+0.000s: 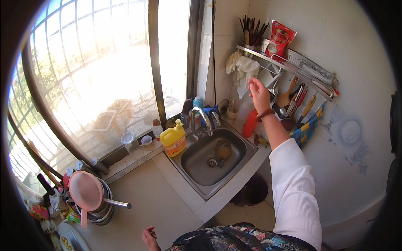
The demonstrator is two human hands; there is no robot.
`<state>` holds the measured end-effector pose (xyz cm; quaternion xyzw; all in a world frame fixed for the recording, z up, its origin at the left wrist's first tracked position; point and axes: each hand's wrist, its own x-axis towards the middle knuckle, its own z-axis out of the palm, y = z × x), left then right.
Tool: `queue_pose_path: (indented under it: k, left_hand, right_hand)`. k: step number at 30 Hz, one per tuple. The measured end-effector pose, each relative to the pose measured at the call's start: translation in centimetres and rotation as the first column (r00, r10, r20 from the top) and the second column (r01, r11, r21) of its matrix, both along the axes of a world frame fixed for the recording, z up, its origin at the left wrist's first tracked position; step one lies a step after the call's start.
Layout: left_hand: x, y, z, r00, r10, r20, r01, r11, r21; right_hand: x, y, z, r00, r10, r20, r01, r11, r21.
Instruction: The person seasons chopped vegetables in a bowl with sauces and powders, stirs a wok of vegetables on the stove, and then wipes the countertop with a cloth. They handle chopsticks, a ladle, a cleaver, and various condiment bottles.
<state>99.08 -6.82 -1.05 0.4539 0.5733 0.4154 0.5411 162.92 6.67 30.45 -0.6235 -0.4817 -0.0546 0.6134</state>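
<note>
My right hand (260, 93) is raised in front of the metal wall shelf, a bracelet on its wrist. Its fingers are bent and partly overlap a white cloth or plastic bag (248, 69) hanging there; whether they touch it I cannot tell. A cream rubber glove or cloth (233, 62) hangs beside it. My left hand (149, 239) is low over the counter's front edge, its fingers loosely curled with nothing visible in them. Between the hands lies a stainless steel sink (201, 169) with a brownish scrubbing pad or cloth (223, 150) near its drain.
A chrome faucet (204, 116) and a yellow detergent jug (173, 139) stand at the sink. Utensils (295, 97) hang under the shelf (282, 64). A pink strainer (85, 190) tops stacked bowls, its neighbouring pan handle (117, 203) jutting over the counter. Below is a dark bucket (251, 191).
</note>
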Motion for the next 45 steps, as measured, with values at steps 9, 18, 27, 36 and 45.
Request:
queue_pose_path:
  k: [9, 18, 27, 36, 45]
  left_hand:
    - [11.0, 0.0, 4.3, 0.981, 0.192, -0.024, -0.192, 0.981, 0.000]
    - [14.7, -0.6, 4.3, 0.960, 0.266, -0.087, -0.269, 0.963, -0.027]
    - [16.6, -0.4, 1.7, 0.938, 0.345, 0.017, -0.345, 0.934, 0.092]
    - [18.9, -0.8, 4.9, 0.959, 0.282, -0.018, -0.280, 0.958, 0.066]
    - [19.9, -1.7, 9.5, 0.980, 0.167, -0.107, -0.143, 0.969, 0.201]
  right_hand:
    - [14.2, 10.7, 13.0, 0.910, -0.295, 0.291, 0.189, 0.920, 0.342]
    - [21.1, 17.5, 21.6, 0.714, -0.475, 0.515, 0.319, 0.875, 0.365]
    - [25.0, 19.3, 24.1, 0.688, -0.517, 0.510, 0.428, 0.856, 0.291]
    - [11.0, 7.8, 30.8, 0.421, -0.597, 0.683, -0.224, 0.661, 0.716]
    - [-9.7, 0.7, 8.3, 0.545, 0.831, 0.109, -0.825, 0.510, 0.243]
